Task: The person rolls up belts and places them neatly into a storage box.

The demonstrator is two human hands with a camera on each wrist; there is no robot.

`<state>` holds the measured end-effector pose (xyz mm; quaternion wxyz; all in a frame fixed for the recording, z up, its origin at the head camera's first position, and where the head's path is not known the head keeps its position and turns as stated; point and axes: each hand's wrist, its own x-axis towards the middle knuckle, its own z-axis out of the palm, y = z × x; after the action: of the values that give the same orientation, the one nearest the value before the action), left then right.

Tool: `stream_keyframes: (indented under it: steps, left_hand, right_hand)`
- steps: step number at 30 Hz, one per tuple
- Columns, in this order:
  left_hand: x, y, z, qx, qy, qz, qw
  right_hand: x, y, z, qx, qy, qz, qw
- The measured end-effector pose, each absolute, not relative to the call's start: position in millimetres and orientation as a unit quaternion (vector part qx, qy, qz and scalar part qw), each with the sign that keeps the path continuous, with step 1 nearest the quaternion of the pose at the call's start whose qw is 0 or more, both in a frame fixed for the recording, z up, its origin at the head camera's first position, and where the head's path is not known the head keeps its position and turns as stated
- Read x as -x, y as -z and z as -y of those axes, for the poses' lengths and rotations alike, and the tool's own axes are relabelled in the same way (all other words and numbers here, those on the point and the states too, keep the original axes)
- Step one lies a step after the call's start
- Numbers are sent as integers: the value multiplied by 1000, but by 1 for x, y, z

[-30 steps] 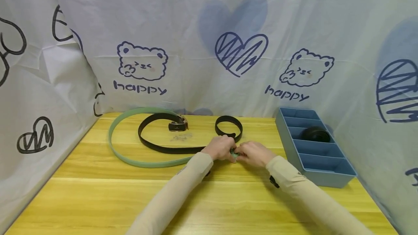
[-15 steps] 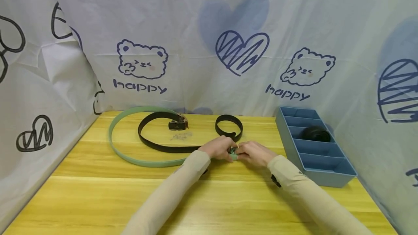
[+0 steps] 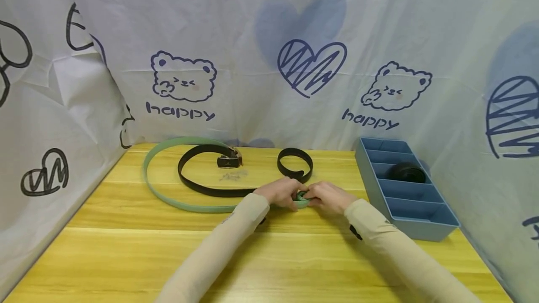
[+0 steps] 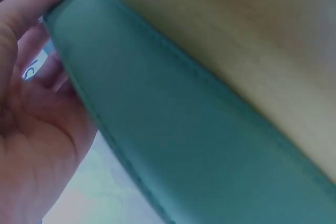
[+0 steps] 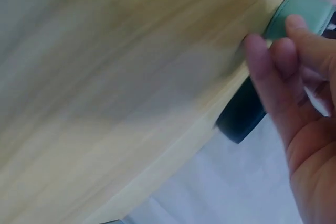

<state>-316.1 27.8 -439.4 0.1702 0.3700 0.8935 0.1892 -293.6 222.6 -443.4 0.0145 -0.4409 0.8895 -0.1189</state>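
Observation:
A green belt [image 3: 148,165] lies on edge in a wide loop on the table, its near end wound into a small coil [image 3: 302,199] between my hands. My left hand [image 3: 281,192] grips the strap at the coil's left side. In the left wrist view its thumb and fingers pinch the stitched green strap [image 4: 136,98]. From the other side, my right hand [image 3: 330,198] pinches the coil with thumb and fingertips. Inside the green loop curves a black belt [image 3: 202,191] with a metal buckle [image 3: 229,162]; its other end curls in a ring [image 3: 295,152] behind my hands.
A blue-grey divided box [image 3: 425,233] stands on the right of the wooden table [image 3: 269,265]. One of its compartments holds a coiled black belt [image 3: 406,172]. White printed cloth [image 3: 252,60] hangs behind the table and along both sides.
The left side of the green loop has drawn in to the right, and its near run has shifted slightly back. Both hands stay at the coil with small finger movements.

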Motion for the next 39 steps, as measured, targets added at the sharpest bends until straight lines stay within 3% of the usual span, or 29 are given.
stream_keyframes:
  steps: [3,15,19,27,36,39]
  left_hand:
    - [317,437,-28,-377,-185,-891,173]
    - [314,440,-30,-358,-129,-922,67]
    - [314,440,-29,-351,-140,-923,72]
    - [322,440,-25,-387,-161,-896,144]
    - [314,441,-29,-359,-142,-920,73]
    - [313,443,-29,-356,-144,-920,74]
  right_hand:
    - [296,442,-226,458,110,-882,22]
    - [290,442,-215,417,87,-905,3]
    - [290,444,-213,424,118,-898,-12]
    - [296,444,-222,457,122,-881,-2]
    - [287,442,-212,421,107,-901,-11]
    - [288,444,-211,434,118,-893,-19]
